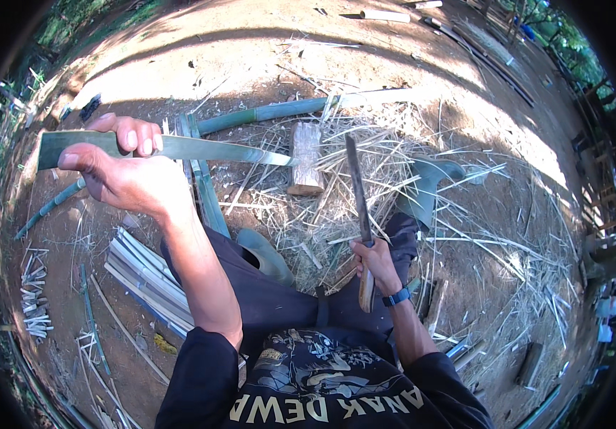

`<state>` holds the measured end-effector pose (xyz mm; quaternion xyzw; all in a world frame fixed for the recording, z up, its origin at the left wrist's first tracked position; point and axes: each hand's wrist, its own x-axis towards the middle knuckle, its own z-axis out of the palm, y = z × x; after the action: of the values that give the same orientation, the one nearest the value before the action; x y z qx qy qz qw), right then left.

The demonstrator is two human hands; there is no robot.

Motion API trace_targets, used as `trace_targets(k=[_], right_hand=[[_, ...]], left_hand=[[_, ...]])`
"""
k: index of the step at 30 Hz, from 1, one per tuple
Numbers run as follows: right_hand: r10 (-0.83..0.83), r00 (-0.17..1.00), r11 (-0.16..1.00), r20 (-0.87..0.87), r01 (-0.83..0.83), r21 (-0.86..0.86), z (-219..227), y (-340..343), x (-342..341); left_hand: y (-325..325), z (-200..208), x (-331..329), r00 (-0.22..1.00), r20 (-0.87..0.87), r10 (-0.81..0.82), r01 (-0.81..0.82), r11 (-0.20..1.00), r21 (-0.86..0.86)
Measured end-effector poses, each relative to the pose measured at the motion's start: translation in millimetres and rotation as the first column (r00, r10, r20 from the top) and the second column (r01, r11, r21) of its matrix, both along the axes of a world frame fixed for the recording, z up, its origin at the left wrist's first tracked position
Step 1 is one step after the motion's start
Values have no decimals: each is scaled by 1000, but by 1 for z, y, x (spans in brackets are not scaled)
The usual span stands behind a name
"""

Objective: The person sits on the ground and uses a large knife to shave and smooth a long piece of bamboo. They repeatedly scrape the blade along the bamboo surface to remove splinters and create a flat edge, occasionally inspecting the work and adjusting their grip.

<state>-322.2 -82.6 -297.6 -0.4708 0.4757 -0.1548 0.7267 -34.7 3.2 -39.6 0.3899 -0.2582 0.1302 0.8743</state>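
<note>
Left hand (130, 171) hides part of the bamboo strip (204, 147) — shirt (326, 386) cropped below.

The bamboo strip (204, 148) is green, paling toward one end — the knife (359, 191) dark-bladed, brown-handled. The wristband (396, 297) is blue — the shirt (322, 368) black with pale print.
</note>
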Motion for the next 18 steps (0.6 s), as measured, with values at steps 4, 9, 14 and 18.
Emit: trace_targets(k=[4, 9, 14, 18], right_hand=[[47, 999, 998, 11, -47, 43, -9, -25, 39], [-229, 961, 926, -157, 265, 268, -130, -77, 12], [-131, 953, 991, -274, 130, -24, -121, -73, -25], [-21, 982, 997, -189, 34, 68, -30, -45, -30]], left_hand=[[-4, -1, -5, 998, -61, 28, -28, 1000, 4], [1, 3, 1, 995, -63, -80, 80, 997, -5], [1, -11, 9, 999, 16, -39, 38, 998, 48], [0, 0, 8, 984, 174, -25, -3, 987, 162]])
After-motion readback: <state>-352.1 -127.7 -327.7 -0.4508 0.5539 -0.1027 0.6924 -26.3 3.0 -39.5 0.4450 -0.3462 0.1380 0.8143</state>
